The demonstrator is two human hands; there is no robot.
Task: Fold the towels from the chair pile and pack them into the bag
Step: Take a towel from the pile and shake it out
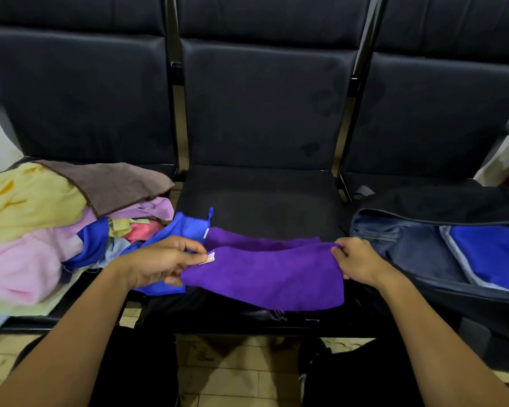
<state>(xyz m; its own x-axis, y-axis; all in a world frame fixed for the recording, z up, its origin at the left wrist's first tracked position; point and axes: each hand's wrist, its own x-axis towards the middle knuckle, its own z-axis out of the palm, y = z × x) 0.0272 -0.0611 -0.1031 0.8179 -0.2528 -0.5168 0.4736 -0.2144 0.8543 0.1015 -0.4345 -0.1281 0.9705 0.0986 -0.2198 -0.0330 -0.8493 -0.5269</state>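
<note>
Folding the purple towel [265, 274] calls for matched corners and even tension — a judgement, since the far layer already sits slightly out of line. The towel lies doubled over the middle seat [259, 201], between the towel pile [41, 224] and the open bag [423, 248]. The left hand [159, 262] pinches its tagged corner; the right hand [359, 261] pinches the opposite corner — both forearms reach forward, hands well apart, knuckles up.
</note>
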